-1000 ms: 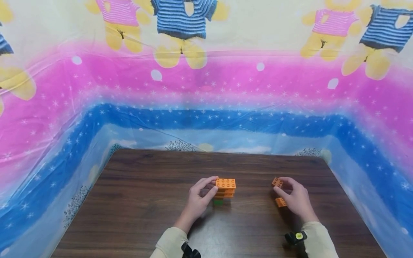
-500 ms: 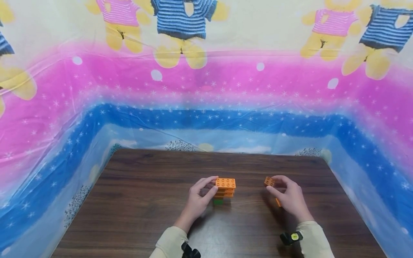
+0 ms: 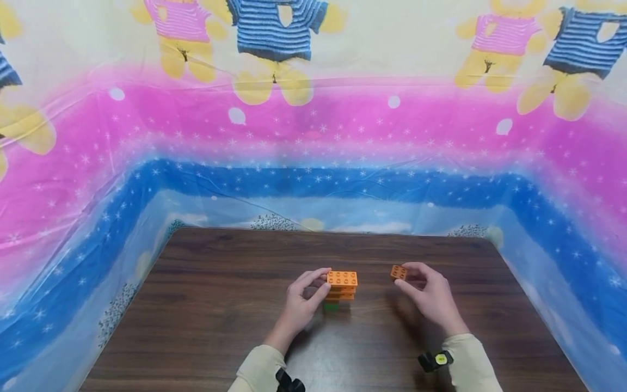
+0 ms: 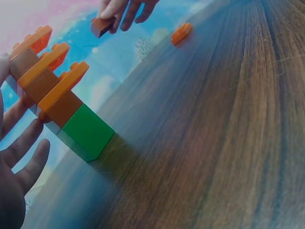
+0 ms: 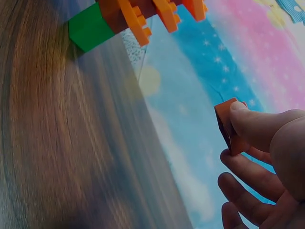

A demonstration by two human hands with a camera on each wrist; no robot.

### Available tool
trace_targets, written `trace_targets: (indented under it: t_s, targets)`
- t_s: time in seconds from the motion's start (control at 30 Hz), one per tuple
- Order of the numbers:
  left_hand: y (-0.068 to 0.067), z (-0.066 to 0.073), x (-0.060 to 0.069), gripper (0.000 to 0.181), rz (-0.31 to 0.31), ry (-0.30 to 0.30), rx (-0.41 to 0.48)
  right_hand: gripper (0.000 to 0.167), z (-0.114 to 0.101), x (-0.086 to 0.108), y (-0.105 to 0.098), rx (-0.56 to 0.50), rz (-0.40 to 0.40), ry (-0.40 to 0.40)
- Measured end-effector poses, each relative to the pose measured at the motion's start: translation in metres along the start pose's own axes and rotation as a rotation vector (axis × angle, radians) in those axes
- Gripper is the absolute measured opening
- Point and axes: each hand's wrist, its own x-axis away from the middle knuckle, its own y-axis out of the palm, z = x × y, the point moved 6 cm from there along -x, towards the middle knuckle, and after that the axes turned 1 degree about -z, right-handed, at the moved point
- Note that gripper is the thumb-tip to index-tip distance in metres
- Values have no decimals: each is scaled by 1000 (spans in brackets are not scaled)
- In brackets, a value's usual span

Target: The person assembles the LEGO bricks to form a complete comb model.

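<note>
A tower of toy building bricks (image 3: 342,279) stands on the table, a green brick (image 4: 87,133) at its foot. Above that, brown-orange square bricks alternate with longer, thin orange bricks that jut out to the right. My left hand (image 3: 302,298) grips the top of the tower from the left between thumb and forefinger. In the air to the tower's right, my right hand (image 3: 433,298) pinches a small brown-orange brick (image 3: 399,273) with four studs. In the right wrist view, thumb and fingertips hold that brick (image 5: 230,125), its hollow underside partly seen.
A thin orange brick (image 4: 181,34) lies on the wooden table (image 3: 220,305) in the left wrist view, hidden behind my right hand in the head view. A patterned cloth (image 3: 313,120) hangs around the table's back and sides.
My right hand has moved left toward the tower with the small brown-orange brick, now covering the loose orange brick in the head view. My left hand and the tower have stayed put.
</note>
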Motion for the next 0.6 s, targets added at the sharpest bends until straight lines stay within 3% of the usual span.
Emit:
trace_targets:
  t_s: [0.33,0.6]
  targets:
    - [1,3,1,35,25,-10,-26,42,-26,-2,8,-65,-27,-9]
    - [0,33,2,31,25,28,-4,39,-49,-8,13,-141,-61,-41]
